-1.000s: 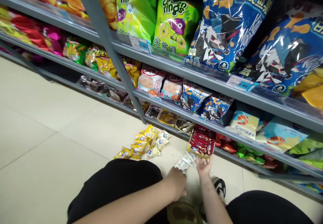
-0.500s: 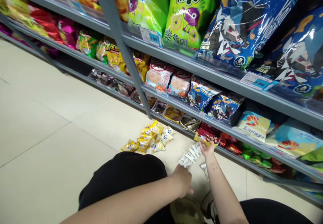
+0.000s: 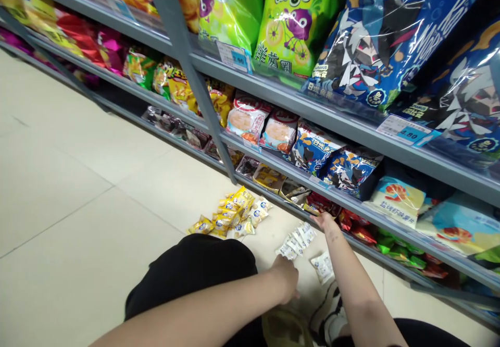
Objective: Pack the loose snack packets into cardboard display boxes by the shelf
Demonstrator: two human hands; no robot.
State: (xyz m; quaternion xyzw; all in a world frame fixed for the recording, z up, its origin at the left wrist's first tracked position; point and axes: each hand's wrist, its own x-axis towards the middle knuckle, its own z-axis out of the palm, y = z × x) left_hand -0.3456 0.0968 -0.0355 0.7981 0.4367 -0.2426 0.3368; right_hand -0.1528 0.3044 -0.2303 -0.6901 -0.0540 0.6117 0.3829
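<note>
Low at the shelf, my right hand has its fingers at the front edge of an open red box of small packs, which sits on the bottom shelf. My left hand is over the floor, at the near end of a row of white snack packets. Its back faces me and hides most of the fingers. One loose white packet lies apart, by my right forearm. A pile of yellow snack packets and some cream-coloured packets rest further left.
Grey shelves of bagged snacks run diagonally above my hands. An upright post comes down near the yellow pile. More open boxes line the bottom shelf. My black-clothed knee and a shoe are close to my arms.
The red box has gone deeper into the bottom shelf, with my right hand moving slightly right and toward the shelf. The loose white packet shows more fully. My left hand has hardly moved.
</note>
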